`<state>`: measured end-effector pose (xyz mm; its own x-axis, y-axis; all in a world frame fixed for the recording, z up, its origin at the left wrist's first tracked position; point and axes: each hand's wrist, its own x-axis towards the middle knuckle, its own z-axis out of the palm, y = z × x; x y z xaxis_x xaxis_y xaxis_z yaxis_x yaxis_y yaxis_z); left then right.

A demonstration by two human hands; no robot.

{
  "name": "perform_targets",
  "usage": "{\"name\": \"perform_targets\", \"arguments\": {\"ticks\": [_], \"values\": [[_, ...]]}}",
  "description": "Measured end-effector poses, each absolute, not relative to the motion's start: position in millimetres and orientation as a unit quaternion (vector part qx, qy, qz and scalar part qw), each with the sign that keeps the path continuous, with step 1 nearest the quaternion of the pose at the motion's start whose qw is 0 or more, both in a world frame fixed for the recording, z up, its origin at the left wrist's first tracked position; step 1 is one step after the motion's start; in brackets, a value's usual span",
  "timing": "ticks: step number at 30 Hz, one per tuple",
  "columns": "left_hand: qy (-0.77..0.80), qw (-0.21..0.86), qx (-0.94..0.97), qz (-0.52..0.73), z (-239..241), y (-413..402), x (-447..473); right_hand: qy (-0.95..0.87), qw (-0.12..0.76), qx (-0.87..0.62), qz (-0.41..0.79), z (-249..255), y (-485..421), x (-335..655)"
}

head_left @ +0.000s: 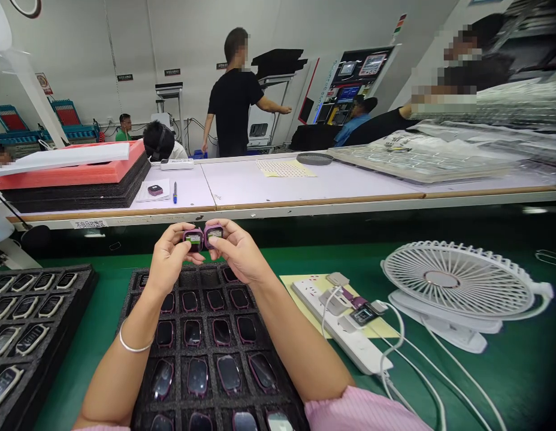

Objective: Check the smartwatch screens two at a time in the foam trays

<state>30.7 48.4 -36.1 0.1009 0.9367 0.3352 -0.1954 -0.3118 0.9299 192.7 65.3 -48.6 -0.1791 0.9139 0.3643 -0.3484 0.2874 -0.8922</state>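
Observation:
My left hand point(169, 258) is closed around a small purple watch body point(194, 239) with a lit screen. My right hand point(239, 251) grips a second purple watch body point(214, 234), held side by side with the first, above the far end of a black foam tray point(134, 287). The tray's pockets hold several purple watch bodies with dark screens point(221, 331). A silver bracelet point(133, 345) circles my left wrist.
A second black tray point(82, 281) of watch bodies lies at the left. A white power strip point(345, 336) with chargers and cables and a white fan point(458, 281) sit at the right on the green mat. Behind stands a raised white shelf point(269, 185); several people work beyond it.

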Motion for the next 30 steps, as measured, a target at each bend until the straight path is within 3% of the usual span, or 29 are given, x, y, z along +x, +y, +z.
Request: {"name": "perform_targets", "arguments": {"ticks": [30], "values": [[0.344,0.458,0.575,0.584,-33.6,49.6,31.1,-0.558,0.573,-0.244,0.549,-47.8,64.7,195.0]]}}
